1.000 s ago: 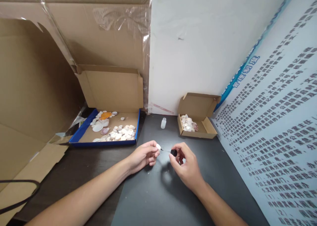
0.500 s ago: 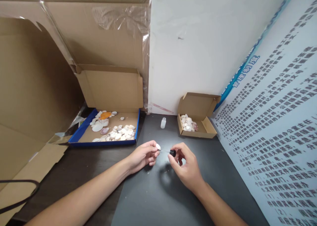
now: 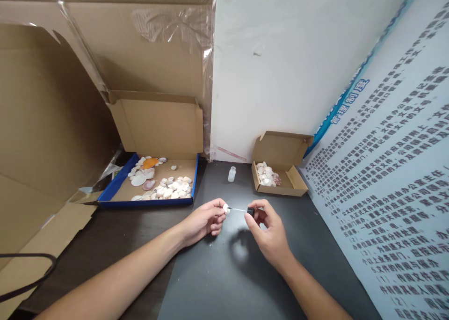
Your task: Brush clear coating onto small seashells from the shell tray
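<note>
Shell (image 3: 226,208), small and white, sits pinched at the fingertips of my left hand (image 3: 203,221) just above the dark table (image 3: 217,282); my right hand (image 3: 268,231) grips the black cap (image 3: 250,211) of a thin brush (image 3: 239,210), whose tip now meets the shell; half a second ago the cap was lower and nearer the shell, and since then my right hand has lifted and drawn a little to the right, so more of the thin stem shows between my hands; my left hand has hardly shifted.

Behind my hands a small white bottle (image 3: 231,173) stands upright and uncapped on the table; just to its right an open small cardboard box (image 3: 280,168) holds a heap of shells; to the left a blue-edged tray box (image 3: 154,182) holds many more, among them an orange one; nothing lies between my hands and the bottle.

A printed poster (image 3: 386,170) leans along the right side, cut off by the frame; cardboard sheets (image 3: 52,123) wall in the left; a black cable (image 3: 28,282) is cropped at the lower left; whether the brush tip is wet is too small to make out.
</note>
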{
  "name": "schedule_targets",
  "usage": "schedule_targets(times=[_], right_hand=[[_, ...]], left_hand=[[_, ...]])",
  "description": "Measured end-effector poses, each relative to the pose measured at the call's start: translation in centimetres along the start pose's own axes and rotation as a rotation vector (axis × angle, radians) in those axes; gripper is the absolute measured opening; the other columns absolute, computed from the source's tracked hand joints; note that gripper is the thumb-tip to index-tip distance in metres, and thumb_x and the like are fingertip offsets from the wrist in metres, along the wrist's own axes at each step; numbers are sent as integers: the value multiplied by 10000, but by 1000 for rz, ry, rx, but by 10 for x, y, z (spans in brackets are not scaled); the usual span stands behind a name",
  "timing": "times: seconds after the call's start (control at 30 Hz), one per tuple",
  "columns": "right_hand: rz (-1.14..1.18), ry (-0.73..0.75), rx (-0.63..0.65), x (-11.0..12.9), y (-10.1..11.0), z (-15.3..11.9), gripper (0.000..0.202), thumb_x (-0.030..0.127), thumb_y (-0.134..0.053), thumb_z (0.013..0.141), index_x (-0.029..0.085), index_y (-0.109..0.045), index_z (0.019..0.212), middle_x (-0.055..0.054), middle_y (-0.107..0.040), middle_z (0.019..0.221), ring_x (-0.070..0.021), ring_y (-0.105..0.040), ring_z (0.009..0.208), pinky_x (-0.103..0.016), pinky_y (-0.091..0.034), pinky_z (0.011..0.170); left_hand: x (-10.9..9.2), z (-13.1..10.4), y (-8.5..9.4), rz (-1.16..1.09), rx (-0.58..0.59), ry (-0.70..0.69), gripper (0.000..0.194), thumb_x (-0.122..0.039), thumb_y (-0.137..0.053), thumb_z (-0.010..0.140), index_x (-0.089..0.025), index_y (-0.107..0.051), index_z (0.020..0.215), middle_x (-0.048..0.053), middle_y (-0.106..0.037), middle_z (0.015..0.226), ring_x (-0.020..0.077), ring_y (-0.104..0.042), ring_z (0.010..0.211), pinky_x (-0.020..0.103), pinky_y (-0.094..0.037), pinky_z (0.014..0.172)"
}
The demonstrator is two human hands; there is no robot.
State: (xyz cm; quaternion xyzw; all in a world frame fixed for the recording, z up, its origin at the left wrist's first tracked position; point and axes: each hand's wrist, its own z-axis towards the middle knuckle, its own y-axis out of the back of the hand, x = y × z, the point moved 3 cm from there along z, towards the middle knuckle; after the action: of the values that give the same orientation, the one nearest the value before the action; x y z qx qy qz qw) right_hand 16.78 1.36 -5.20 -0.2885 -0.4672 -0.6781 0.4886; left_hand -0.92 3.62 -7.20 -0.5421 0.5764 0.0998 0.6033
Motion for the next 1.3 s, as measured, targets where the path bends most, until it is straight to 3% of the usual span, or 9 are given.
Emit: schedule_targets(times=[0.47, 0.6, 0.73, 0.87, 1.0, 1.13, 1.3], right_hand=[[-31, -13, -38, -1, 0, -1, 113, 248, -594, 836, 203, -548, 929, 53, -444, 636, -111, -444, 526, -219, -379, 496], [26, -25, 14, -1, -2, 0, 118, 261, -582, 845, 202, -544, 940, 60, -436, 613, -111, -448, 515, -218, -379, 489], [-11, -33, -41, -2, 0, 1, 120, 266, -591, 838, 200, -547, 927, 56, -434, 626, -110, -437, 521, -219, -376, 495], [43, -39, 21, -2, -2, 1, 118, 271, -584, 841, 201, -539, 924, 64, -422, 596, -113, -439, 513, -218, -370, 485], [-17, -39, -39, -3, -1, 0, 130, 263, -604, 831, 200, -542, 927, 57, -436, 622, -111, -437, 522, -219, -370, 491], [36, -13, 22, -1, -3, -1, 118, 260, -589, 841, 202, -537, 930, 60, -427, 615, -110, -438, 517, -214, -369, 480], [-13, -17, -51, 1, 0, 0, 118, 253, -602, 824, 199, -546, 912, 59, -432, 608, -107, -435, 511, -215, -372, 482]], left_hand=[[-2, -2, -4, 45, -2, -10, 161, -246, -603, 807, -187, -455, 832, -80, -322, 599, 48, -257, 469, 213, -226, 477], [-1, -2, -3, 58, 3, -16, 175, -250, -610, 807, -192, -447, 828, -82, -314, 598, 51, -242, 473, 214, -227, 476], [-1, -1, -3, 83, 10, -24, 165, -257, -600, 814, -191, -449, 815, -86, -297, 573, 56, -220, 473, 214, -227, 474], [0, 0, -2, 76, 7, -15, 171, -249, -607, 793, -193, -446, 812, -90, -288, 569, 57, -222, 469, 213, -225, 471], [0, 0, -1, 68, 4, -3, 163, -249, -604, 783, -191, -457, 818, -96, -267, 565, 55, -220, 462, 211, -221, 469], [0, 0, -1, 68, -2, 4, 161, -244, -605, 776, -190, -460, 821, -93, -288, 577, 51, -229, 463, 209, -226, 471], [0, 0, -2, 71, 12, 6, 156, -251, -604, 789, -190, -466, 827, -93, -282, 576, 52, -228, 464, 205, -225, 470]])
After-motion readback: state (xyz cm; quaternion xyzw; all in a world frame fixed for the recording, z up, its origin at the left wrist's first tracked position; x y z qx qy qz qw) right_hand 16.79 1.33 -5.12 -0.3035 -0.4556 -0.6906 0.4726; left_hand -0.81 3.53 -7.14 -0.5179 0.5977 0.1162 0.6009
